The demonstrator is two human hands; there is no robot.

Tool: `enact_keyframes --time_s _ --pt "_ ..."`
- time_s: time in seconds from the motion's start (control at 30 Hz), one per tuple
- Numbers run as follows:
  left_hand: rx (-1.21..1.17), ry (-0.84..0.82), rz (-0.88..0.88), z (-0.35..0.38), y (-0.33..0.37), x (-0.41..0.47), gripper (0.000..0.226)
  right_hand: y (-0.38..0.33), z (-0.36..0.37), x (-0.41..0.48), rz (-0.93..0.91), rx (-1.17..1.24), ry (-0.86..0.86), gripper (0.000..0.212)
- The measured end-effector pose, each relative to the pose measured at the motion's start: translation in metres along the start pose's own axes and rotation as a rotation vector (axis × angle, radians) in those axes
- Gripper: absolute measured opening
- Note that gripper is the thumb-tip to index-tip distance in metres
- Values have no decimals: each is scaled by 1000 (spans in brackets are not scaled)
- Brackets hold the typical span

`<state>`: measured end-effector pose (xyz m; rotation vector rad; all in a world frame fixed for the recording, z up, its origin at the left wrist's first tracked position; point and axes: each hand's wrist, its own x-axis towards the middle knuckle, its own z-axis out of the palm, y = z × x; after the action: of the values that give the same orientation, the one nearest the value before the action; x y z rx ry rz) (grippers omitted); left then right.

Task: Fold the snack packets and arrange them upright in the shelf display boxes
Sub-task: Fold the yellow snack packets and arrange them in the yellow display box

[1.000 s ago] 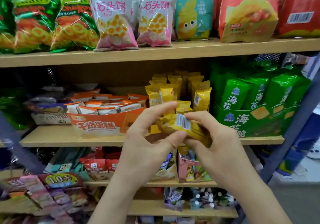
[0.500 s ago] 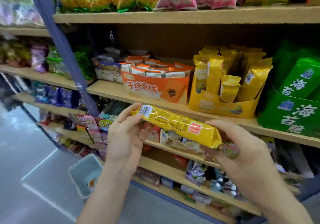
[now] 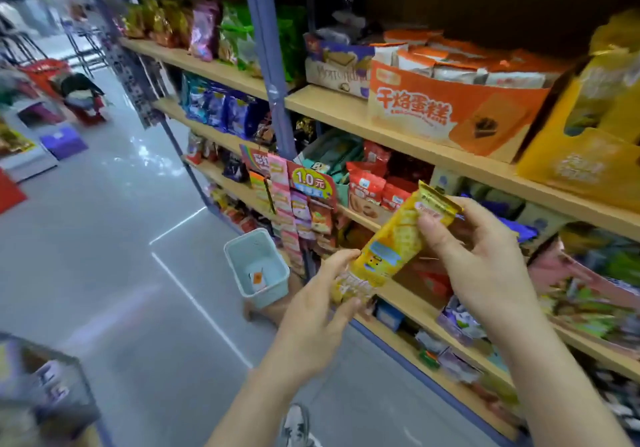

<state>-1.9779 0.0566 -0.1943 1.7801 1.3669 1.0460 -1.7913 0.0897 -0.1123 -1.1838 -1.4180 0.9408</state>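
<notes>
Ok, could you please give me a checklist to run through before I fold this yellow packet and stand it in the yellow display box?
1. Lower end of the yellow packet gripped by the left hand: ok.
2. Upper end pinched by the right hand: ok.
3. Packet folded: not ok, it is stretched out straight.
4. Sight of the yellow display box: ok, at the right edge.
5. Free slot in that box: cannot tell, blurred.

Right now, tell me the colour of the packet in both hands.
Yellow with a pale blue patch; the packet shows best in the head view.
</notes>
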Motion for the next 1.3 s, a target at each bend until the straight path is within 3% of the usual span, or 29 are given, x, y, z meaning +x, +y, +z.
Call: enact_keyframes --time_s 0.1,0.2,0.33,0.43,0.57,0.77,1.0,1.13,1.3 --pt "-314 115 -255 -22 -29 -4 48 18 49 28 188 167 -29 10" --pt "-627 349 -477 -49 -64 4 28 42 117 59 294 204 -137 23" --pt "-804 569 -639 -91 -135 33 19 88 224 91 492 176 -443 36" --pt "-875 636 -736 -121 -202 66 14 134 302 122 615 121 -525 42" --pt "-859 583 -841 -151 -294 105 4 199 387 167 722 65 -507 34" --pt "-740 405 -974 -162 -434 139 15 320 466 211 921 -70 -428 22" --pt "-296 202 -1093 -128 -593 132 30 465 539 227 1160 -120 -296 11" --pt "-230 144 -1109 -125 -645 143 24 501 568 235 1207 -51 -182 15" --pt "-159 163 -1090 -132 -645 151 24 506 554 233 1209 -244 -196 32"
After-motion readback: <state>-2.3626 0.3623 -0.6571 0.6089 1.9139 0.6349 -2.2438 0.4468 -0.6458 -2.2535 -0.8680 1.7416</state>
